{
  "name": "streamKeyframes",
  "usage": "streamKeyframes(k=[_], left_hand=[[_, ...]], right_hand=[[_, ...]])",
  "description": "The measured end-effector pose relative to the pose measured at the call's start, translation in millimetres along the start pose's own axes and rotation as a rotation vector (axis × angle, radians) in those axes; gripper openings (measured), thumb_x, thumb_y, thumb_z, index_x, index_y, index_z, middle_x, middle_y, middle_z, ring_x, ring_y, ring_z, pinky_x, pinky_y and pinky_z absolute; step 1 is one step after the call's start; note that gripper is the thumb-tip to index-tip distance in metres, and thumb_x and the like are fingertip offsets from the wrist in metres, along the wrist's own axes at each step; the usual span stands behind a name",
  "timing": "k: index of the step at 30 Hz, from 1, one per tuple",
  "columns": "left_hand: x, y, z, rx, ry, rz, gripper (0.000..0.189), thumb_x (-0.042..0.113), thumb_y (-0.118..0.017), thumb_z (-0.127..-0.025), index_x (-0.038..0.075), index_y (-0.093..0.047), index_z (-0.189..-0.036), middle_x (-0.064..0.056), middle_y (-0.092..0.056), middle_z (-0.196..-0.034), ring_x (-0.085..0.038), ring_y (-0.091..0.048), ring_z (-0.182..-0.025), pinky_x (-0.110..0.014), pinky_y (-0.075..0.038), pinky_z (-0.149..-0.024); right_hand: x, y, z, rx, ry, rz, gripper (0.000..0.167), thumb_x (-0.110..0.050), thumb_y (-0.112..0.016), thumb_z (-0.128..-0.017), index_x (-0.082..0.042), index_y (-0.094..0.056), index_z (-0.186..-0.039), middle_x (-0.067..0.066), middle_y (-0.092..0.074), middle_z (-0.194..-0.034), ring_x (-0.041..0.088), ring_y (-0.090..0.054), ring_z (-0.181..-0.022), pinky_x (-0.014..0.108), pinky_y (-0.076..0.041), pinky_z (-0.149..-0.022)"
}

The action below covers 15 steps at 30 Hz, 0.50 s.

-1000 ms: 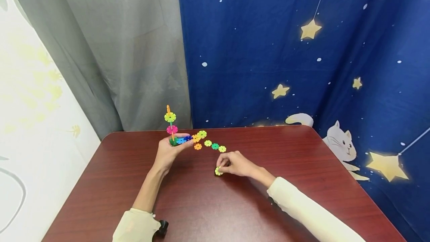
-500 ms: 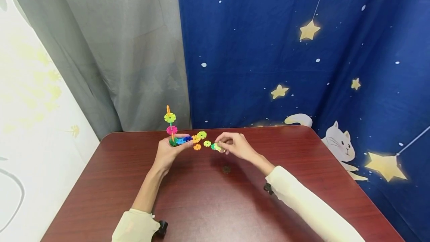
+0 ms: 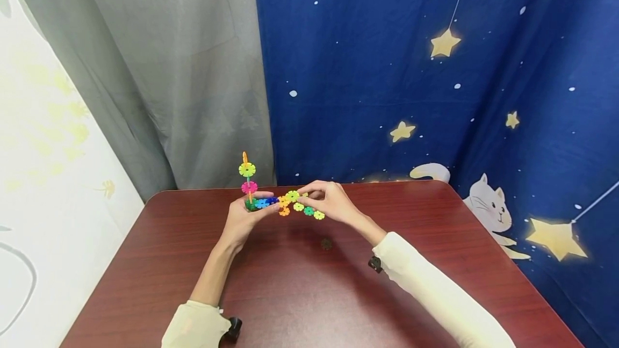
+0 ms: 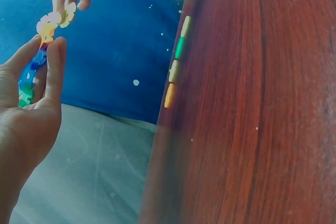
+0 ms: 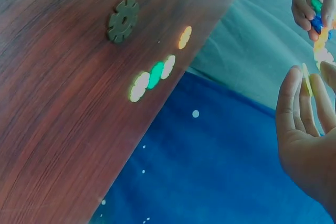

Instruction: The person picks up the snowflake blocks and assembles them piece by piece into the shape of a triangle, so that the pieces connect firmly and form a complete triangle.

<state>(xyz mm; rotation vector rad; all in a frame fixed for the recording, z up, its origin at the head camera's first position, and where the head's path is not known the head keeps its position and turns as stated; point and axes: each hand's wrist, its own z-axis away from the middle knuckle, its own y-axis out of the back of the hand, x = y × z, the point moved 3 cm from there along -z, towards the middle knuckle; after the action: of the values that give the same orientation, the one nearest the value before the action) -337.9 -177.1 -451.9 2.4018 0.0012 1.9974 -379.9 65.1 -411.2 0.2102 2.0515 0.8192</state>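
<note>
My left hand point(image 3: 240, 223) holds a chain of notched, flower-shaped plastic discs, gripping it around a light blue disc point(image 3: 261, 204) and a dark blue one. An upright column rises from the green disc point(image 3: 251, 205) at its left end, including a pink disc point(image 3: 249, 187) and a yellow disc point(image 3: 247, 169). To the right the chain runs through an orange disc point(image 3: 282, 201) to a yellow end disc point(image 3: 292, 196). My right hand point(image 3: 335, 204) pinches a loose yellow disc point(image 5: 307, 81), seen edge-on in the right wrist view, right at that end. Its fingers partly hide it in the head view.
On the dark red wooden table point(image 3: 290, 294) lie loose discs: an orange one point(image 3: 284, 212), a green one point(image 3: 308, 211) between two yellow ones, and a dark brownish one point(image 5: 124, 20) nearer me. Behind the far table edge hang a grey curtain point(image 3: 193, 69) and a blue star-patterned curtain point(image 3: 348, 69).
My right hand has lifted a yellow disc off the table and carried it up and left to the chain's end. The dark disc has come into view. My left hand has barely moved.
</note>
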Motion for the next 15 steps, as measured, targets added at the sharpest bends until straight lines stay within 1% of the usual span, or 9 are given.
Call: streamKeyframes(k=[4,8,11,15], left_hand=[[1.0,-1.4,0.7,-0.017,0.003,-0.004,0.049,0.030,-0.091,-0.082,0.008,-0.073,-0.123,-0.009,-0.075,-0.106,-0.022,-0.071,-0.091,-0.032,-0.058,-0.084],[2.2,-2.4,0.5,-0.030,-0.002,0.022,0.049,0.026,-0.091,-0.082,0.008,-0.071,-0.123,-0.011,-0.074,-0.109,-0.022,-0.071,-0.091,-0.033,-0.059,-0.086],[3.2,-1.5,0.5,-0.046,-0.012,0.057,0.049,0.021,-0.089,-0.084,0.006,-0.069,-0.126,-0.010,-0.073,-0.112,-0.020,-0.072,-0.093,-0.033,-0.059,-0.088],[4.3,1.2,1.2,-0.082,-0.020,0.149,0.050,0.013,-0.084,-0.089,0.003,-0.066,-0.134,-0.009,-0.075,-0.110,-0.021,-0.076,-0.095,-0.035,-0.059,-0.094]], right_hand=[[-3.0,-2.6,-1.2,0.018,0.001,-0.002,0.018,-0.026,-0.082,-0.092,-0.017,-0.082,-0.107,-0.005,-0.078,-0.095,0.002,-0.073,-0.077,0.024,-0.058,-0.069],[-3.5,-4.2,-1.3,0.036,-0.009,-0.038,0.016,-0.023,-0.080,-0.094,-0.013,-0.082,-0.106,-0.003,-0.079,-0.089,0.006,-0.073,-0.069,0.024,-0.058,-0.064],[-3.8,-5.3,-1.4,0.041,-0.014,-0.076,0.017,-0.022,-0.080,-0.094,-0.010,-0.081,-0.106,0.000,-0.080,-0.089,0.012,-0.074,-0.067,0.025,-0.059,-0.062],[-5.1,-6.7,-2.5,0.037,-0.011,-0.112,0.019,-0.022,-0.079,-0.095,-0.008,-0.080,-0.106,0.008,-0.079,-0.089,0.015,-0.074,-0.068,0.025,-0.060,-0.064]])
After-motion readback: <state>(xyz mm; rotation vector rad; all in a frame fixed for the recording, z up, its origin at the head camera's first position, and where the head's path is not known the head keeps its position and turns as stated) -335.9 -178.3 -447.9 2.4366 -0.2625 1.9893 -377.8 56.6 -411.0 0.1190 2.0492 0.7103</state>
